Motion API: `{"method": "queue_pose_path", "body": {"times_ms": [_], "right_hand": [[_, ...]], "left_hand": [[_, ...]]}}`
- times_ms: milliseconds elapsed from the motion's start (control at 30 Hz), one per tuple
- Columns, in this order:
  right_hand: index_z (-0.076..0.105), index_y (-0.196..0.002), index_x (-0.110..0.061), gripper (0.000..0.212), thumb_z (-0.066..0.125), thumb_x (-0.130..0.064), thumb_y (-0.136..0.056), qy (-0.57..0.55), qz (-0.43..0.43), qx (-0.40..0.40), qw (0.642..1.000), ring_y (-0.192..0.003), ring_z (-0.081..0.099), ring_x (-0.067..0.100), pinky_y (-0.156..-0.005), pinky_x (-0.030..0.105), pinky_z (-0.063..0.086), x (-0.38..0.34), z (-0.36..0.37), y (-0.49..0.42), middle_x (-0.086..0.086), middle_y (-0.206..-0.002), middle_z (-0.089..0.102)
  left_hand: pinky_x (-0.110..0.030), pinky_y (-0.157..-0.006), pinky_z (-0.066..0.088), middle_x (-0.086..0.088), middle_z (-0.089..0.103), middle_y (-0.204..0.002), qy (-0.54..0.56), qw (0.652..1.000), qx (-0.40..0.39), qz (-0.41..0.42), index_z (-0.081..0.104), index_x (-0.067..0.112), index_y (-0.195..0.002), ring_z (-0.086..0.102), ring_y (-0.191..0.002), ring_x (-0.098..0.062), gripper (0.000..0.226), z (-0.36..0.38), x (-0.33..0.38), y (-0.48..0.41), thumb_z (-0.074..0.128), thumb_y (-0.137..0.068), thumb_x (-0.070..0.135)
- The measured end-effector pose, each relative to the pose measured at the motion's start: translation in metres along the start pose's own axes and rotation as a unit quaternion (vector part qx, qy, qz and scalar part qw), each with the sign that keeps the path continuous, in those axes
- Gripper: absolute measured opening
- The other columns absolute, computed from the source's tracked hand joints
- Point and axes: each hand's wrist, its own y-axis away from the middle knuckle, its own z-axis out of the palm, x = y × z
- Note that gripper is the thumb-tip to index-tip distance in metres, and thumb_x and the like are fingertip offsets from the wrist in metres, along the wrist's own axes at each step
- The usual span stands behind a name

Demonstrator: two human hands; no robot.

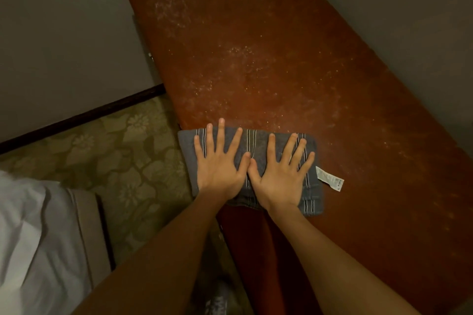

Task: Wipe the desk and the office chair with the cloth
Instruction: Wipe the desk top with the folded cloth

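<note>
A grey-blue striped cloth (pixel 257 142), folded flat, lies at the near left edge of a reddish-brown wooden desk (pixel 294 59). My left hand (pixel 220 163) presses flat on the cloth's left half with fingers spread. Beside it my right hand (pixel 281 174) presses on the right half, fingers also spread, the two thumbs touching. A white care label (pixel 330 179) sticks out from the cloth's right side. Pale dust specks cover the desk top beyond the cloth. No office chair is in view.
Grey walls run along the desk's far left and right sides. A patterned olive floor (pixel 122 151) lies to the left, with a dark skirting board (pixel 84 115). A bed with white bedding (pixel 33 238) stands at the lower left. A shoe (pixel 217 299) shows below the desk edge.
</note>
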Motion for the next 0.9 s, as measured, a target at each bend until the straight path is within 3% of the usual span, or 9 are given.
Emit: {"method": "queue_pose_path", "body": {"times_ms": [300,633,900], "right_hand": [[0.001,-0.16,-0.026,0.08,0.008,-0.071,-0.095,-0.003,-0.005,0.0,1.0,-0.151,-0.012,0.041,-0.118,0.064,-0.002,-0.047,-0.001,-0.065,0.023,-0.165,-0.006],[0.0,-0.16,-0.027,0.08,0.002,-0.071,-0.094,0.006,-0.015,0.004,1.0,-0.151,-0.013,0.041,-0.119,0.063,-0.001,-0.092,-0.007,-0.136,0.022,-0.165,-0.006],[0.004,-0.16,-0.028,0.076,0.008,-0.068,-0.096,-0.004,0.012,0.019,1.0,-0.151,-0.01,0.041,-0.119,0.063,-0.002,-0.131,-0.007,-0.195,0.021,-0.165,-0.003]], "left_hand": [[-0.058,-0.121,-0.003,-0.003,-0.012,-0.167,0.015,1.0,0.018,-0.014,0.003,0.037,-0.158,-0.014,-0.152,-0.029,0.065,-0.003,-0.037,-0.069,0.011,-0.099,0.064],[-0.058,-0.121,0.005,-0.006,0.005,-0.167,0.002,0.997,0.071,-0.017,0.017,0.035,-0.158,0.001,-0.154,-0.03,0.063,-0.008,-0.073,-0.142,0.022,-0.101,0.061],[-0.059,-0.12,0.005,-0.006,0.007,-0.167,0.021,0.996,0.086,-0.032,0.02,0.035,-0.157,0.003,-0.153,-0.03,0.06,-0.013,-0.096,-0.207,0.021,-0.101,0.057]]}}
